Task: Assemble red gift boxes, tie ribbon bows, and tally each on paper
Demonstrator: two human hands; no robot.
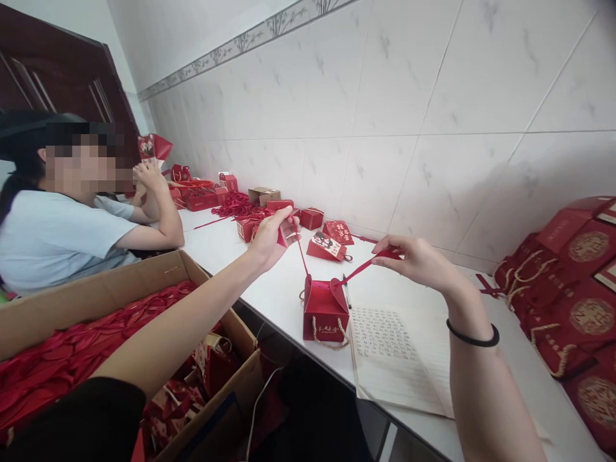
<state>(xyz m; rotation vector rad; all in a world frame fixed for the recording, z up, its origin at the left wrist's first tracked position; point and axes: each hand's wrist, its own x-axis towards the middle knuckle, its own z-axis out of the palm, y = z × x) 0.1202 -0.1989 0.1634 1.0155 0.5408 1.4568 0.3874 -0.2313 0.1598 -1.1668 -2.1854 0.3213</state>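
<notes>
A small red gift box [326, 314] with gold rope handles stands upright near the table's front edge. Red ribbon [359, 272] runs from its top to both of my hands. My left hand [275, 239] pinches one end, up and to the left of the box, and the strand is taut. On the other side, my right hand [409, 256] grips the other end between thumb and fingers, up and to the right. The ribbon passes through the box's folded top flaps; how it is threaded inside is hidden.
An open notebook [399, 359] and a pen [347, 292] lie beside the box. Red boxes [568, 289] are stacked at right. A carton [240, 333] of red pieces stands at left, near a seated person [62, 224]. Red ribbons [240, 205] are heaped farther back.
</notes>
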